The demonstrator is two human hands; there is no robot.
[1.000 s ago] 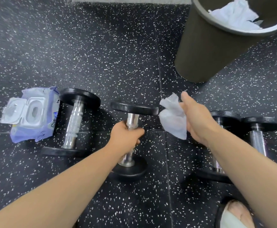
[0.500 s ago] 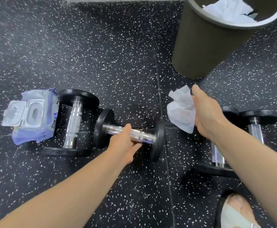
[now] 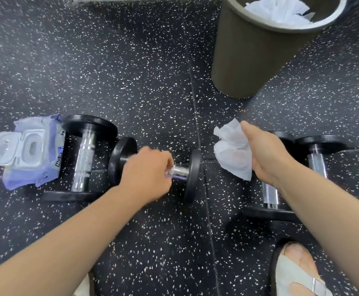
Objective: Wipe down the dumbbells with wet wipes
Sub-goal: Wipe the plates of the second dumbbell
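On a speckled rubber floor (image 3: 131, 60), beside a bin (image 3: 249, 60), a person works along a row of dumbbells. The middle dumbbell (image 3: 193, 167) lies crosswise between its neighbours, with the left hand (image 3: 146, 176) in a full grip round its knurled steel handle. An open wipes pack (image 3: 31, 150) sits far left. The right hand (image 3: 266, 152) holds a crumpled wet wipe (image 3: 232, 152) just beside the right-hand plate. The iron looks heavy and rigid, best held at the handle. The wipe is limp and light.
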